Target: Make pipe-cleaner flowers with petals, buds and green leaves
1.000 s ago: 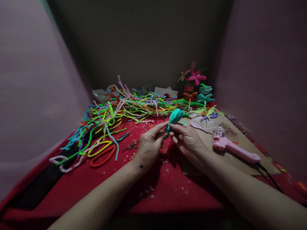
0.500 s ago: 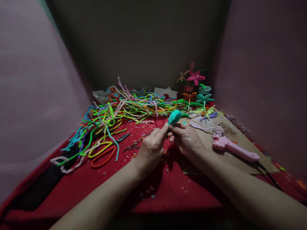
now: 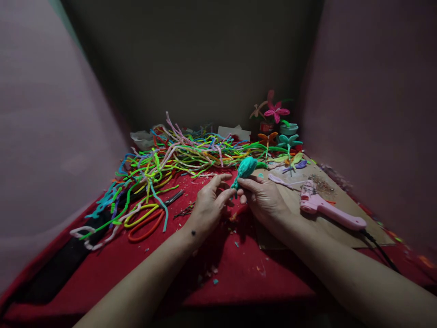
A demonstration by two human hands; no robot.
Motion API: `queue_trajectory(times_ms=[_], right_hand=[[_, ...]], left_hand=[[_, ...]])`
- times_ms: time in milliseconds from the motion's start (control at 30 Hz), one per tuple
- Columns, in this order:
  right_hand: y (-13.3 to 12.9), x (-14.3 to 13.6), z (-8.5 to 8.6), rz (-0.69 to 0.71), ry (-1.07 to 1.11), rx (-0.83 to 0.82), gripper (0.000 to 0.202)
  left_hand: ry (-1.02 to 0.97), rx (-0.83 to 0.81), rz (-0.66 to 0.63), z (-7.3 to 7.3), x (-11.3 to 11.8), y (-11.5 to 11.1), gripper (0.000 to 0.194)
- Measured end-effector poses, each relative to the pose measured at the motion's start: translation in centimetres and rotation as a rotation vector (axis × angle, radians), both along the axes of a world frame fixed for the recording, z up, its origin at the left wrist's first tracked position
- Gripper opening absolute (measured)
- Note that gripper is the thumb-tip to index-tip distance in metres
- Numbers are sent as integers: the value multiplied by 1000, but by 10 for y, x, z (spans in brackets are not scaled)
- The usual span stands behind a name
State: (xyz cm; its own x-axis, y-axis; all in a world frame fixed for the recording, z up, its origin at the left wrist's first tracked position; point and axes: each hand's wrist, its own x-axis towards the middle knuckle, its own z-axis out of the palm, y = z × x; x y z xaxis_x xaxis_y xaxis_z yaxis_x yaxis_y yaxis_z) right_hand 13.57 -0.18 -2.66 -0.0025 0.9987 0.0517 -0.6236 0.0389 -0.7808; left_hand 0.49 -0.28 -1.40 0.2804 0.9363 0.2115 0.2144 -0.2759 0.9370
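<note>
- Over the red cloth, between the two hands and near the middle of the view, a turquoise bud stands tilted, its plump end up and its narrow, twisted-looking end down among the fingertips.
- The right hand pinches that narrow end between thumb and fingers, and it seems to bear the piece alone.
- The left hand is parted, thumb and forefinger spread just beside the same end — whether the thumb tip touches it, I cannot tell.
- The step in hand looks like gathering and tightening the base of the bud, with the plump part apparently formed.
- The next move seems to call for a steady right pinch while the left finger and thumb close on the narrow end and turn it — gently, so the plump part is not crushed.
- Neither the scissors nor the pink glue gun, lying on the board, is being touched.
</note>
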Motion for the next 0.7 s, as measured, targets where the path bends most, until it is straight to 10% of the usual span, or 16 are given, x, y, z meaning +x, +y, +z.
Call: queue_trajectory(times_ms=[233,700], right_hand=[[3,-3,-4,-34,56,6,13],[5,0,-5,-72,158,-174,18]], left_hand=[[-1,-114,46,8,9,5,32],[1037,804,279,-8,24,-5,28]])
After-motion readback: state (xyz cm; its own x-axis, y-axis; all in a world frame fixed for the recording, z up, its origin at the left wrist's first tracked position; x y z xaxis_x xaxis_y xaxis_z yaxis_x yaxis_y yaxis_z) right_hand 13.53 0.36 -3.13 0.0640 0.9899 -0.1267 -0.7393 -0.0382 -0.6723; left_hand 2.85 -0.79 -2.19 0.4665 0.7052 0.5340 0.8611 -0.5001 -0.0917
